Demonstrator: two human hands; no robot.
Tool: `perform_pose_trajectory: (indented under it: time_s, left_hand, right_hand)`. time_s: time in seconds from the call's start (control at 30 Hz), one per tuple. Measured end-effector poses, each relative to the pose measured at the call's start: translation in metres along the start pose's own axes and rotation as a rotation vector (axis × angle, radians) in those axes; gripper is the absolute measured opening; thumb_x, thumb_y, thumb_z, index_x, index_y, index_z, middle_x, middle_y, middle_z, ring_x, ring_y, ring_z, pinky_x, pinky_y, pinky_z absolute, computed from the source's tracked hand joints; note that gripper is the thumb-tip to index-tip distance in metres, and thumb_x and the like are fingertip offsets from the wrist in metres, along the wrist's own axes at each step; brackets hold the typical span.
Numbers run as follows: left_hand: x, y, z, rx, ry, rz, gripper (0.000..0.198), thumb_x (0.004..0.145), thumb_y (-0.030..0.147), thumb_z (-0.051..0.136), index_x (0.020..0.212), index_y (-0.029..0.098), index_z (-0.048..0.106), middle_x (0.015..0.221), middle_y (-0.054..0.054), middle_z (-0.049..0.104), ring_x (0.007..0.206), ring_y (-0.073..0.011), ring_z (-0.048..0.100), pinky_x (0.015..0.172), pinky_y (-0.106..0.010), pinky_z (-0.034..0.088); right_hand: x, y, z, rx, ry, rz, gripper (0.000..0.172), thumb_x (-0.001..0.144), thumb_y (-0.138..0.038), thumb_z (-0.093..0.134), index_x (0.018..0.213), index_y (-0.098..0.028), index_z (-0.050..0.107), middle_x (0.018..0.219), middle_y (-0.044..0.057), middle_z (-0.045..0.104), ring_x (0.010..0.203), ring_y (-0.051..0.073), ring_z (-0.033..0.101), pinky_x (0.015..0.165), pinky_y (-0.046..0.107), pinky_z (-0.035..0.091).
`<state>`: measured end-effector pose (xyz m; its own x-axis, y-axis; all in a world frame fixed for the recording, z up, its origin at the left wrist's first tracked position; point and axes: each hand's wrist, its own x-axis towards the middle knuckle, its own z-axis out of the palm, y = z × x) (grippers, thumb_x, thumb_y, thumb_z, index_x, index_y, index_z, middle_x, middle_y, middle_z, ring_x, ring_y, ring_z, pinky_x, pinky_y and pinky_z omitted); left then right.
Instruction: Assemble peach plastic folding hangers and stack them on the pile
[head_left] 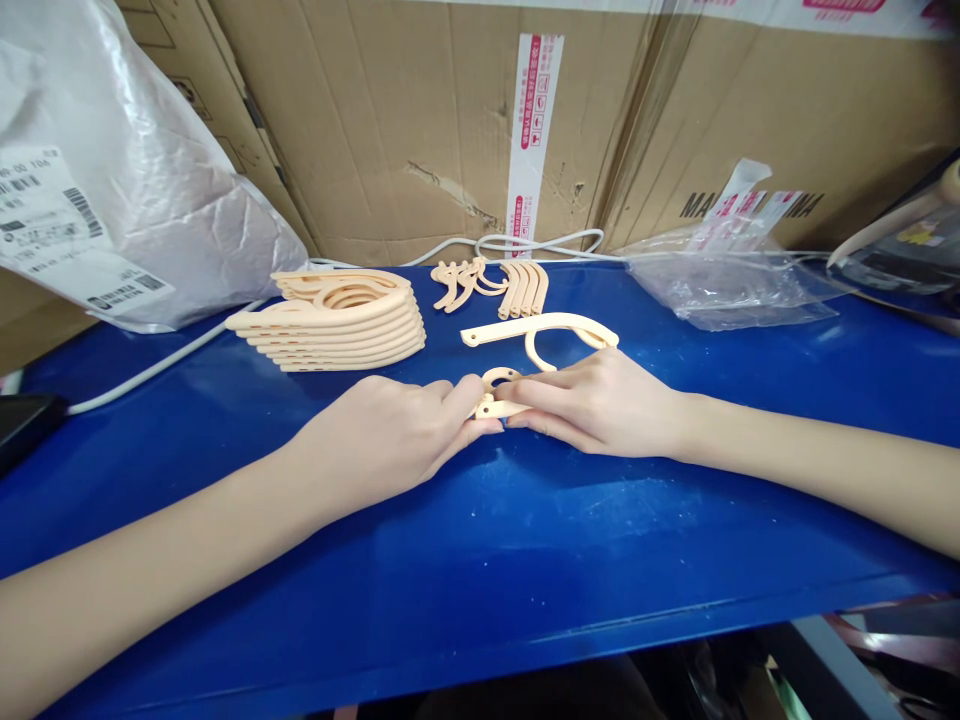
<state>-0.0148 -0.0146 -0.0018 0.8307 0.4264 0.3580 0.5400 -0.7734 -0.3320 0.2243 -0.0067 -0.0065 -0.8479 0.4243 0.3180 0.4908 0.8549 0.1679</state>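
Between my hands, just above the table, is a small cream plastic hanger piece (489, 409) with a holed end and a curved part; the fingers hide much of it. My left hand (397, 425) pinches it from the left with thumb and forefinger. From the other side, my right hand (600, 400) closes its fingers on the same piece, fingertips almost touching the left ones. Just beyond the right hand lies a longer curved hanger arm (525, 326) with a hole at its left end. Under that arm shows a thin curved hook (532, 352).
A neat stack of cream plastic hangers (337, 325) sits at the left. Loose hooks (456, 283) and short curved arms (525, 290) lie at the back. Behind are cardboard boxes (420, 120), a white cable (540, 243), a silver mailing bag (172, 210) and a clear plastic bag (727, 285).
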Motion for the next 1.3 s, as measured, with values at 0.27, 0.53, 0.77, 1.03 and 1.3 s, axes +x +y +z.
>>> perform_pose_trajectory:
  time_s: [0.27,0.53,0.77,1.03,1.3]
  left_hand:
    - [0.0012,0.0014,-0.0041,0.104,0.039,0.058,0.041,0.103,0.038,0.03,0.083,0.015,0.057,0.052,-0.001,0.055,0.04,-0.0166,0.051,0.039,-0.026,0.021]
    - [0.001,0.0007,-0.0025,0.128,0.028,0.05,0.044,0.104,0.039,0.028,0.078,0.016,0.055,0.051,0.0,0.054,0.039,-0.0163,0.052,0.039,-0.026,0.019]
    - [0.0011,0.0006,-0.0043,0.15,0.011,0.054,0.046,0.104,0.039,0.026,0.077,0.017,0.055,0.05,0.0,0.053,0.04,-0.0149,0.051,0.04,-0.026,0.02]
    - [0.0022,0.0006,-0.0044,0.185,0.011,0.095,0.046,0.104,0.035,0.029,0.071,0.015,0.056,0.052,-0.002,0.053,0.043,-0.0168,0.053,0.041,-0.028,0.021]
    - [0.0019,-0.0028,0.0,0.033,0.008,-0.015,0.047,0.103,0.043,0.026,0.075,0.017,0.054,0.052,0.0,0.053,0.044,-0.0152,0.051,0.042,-0.026,0.02]
  right_hand:
    - [0.0001,0.0016,-0.0002,-0.005,0.011,-0.012,0.037,0.104,-0.035,0.028,0.115,-0.015,0.057,0.086,0.004,0.074,0.054,0.011,0.061,0.045,0.027,0.028]
    - [0.0,0.0014,0.0012,-0.022,-0.019,-0.015,0.037,0.104,-0.036,0.027,0.118,-0.016,0.055,0.087,0.004,0.073,0.055,0.011,0.06,0.045,0.027,0.026]
    - [0.0008,0.0015,0.0021,-0.038,0.001,-0.037,0.039,0.104,-0.035,0.025,0.116,-0.016,0.057,0.08,0.003,0.071,0.052,0.012,0.058,0.045,0.026,0.027]
    - [0.0019,0.0014,0.0004,0.099,-0.049,0.007,0.041,0.105,-0.038,0.023,0.109,-0.016,0.057,0.083,0.003,0.073,0.059,0.012,0.062,0.054,0.025,0.036]
    - [-0.0002,0.0027,0.0012,0.152,-0.031,0.041,0.036,0.104,-0.039,0.03,0.111,-0.016,0.057,0.092,0.003,0.074,0.061,0.012,0.064,0.051,0.025,0.034]
